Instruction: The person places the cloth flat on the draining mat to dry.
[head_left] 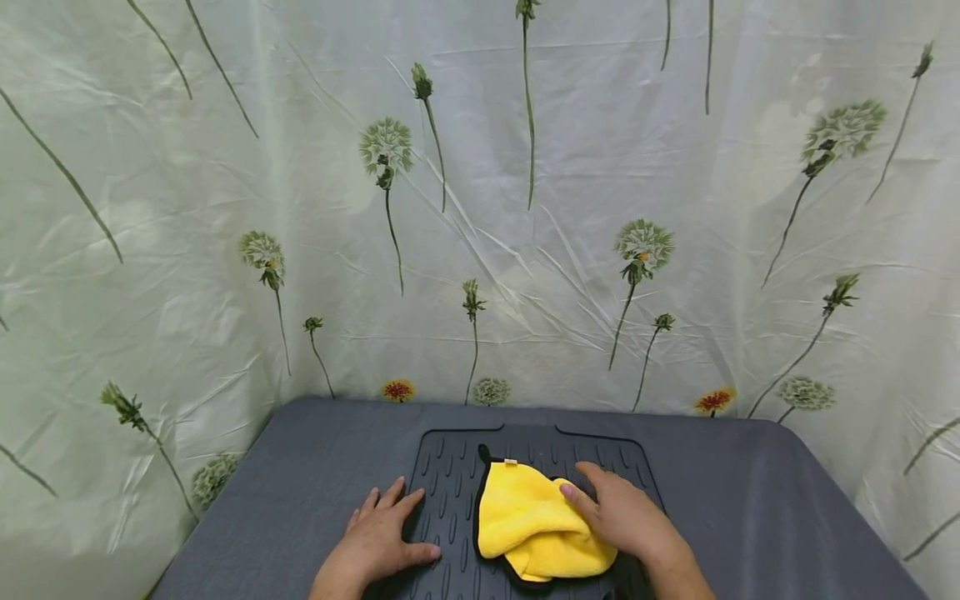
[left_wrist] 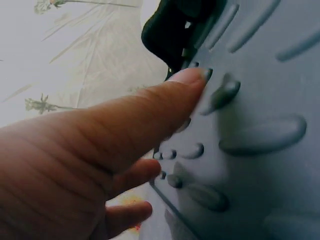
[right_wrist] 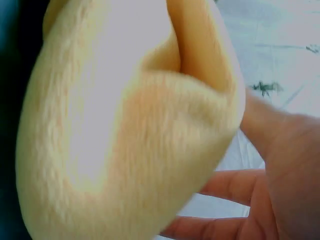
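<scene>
1. Lying bunched on a dark ridged mat (head_left: 442, 500), the yellow cloth (head_left: 525, 517) is sitting between the two hands, nearer the right one.
2. The right hand (head_left: 630, 517) is placing its thumb at the cloth's right side; its visible fingers are extending rather than curling, and folds are hiding some fingertips in the right wrist view.
3. The left hand (head_left: 378, 533) is spreading its fingers and thumb at the mat's left edge, apart from the cloth and gripping nothing; whether it is pressing the mat, I cannot tell.
4. Black trim is edging the cloth, with a black loop (head_left: 483, 453) protruding from its far left corner and a small label (head_left: 511, 462) showing beside it.
5. A grey-covered table (head_left: 247, 517) is supporting the mat.
6. Beyond, a pale, creased backdrop (head_left: 525, 250) is hanging, displaying printed dandelions, green buds and orange-red flowers.
</scene>
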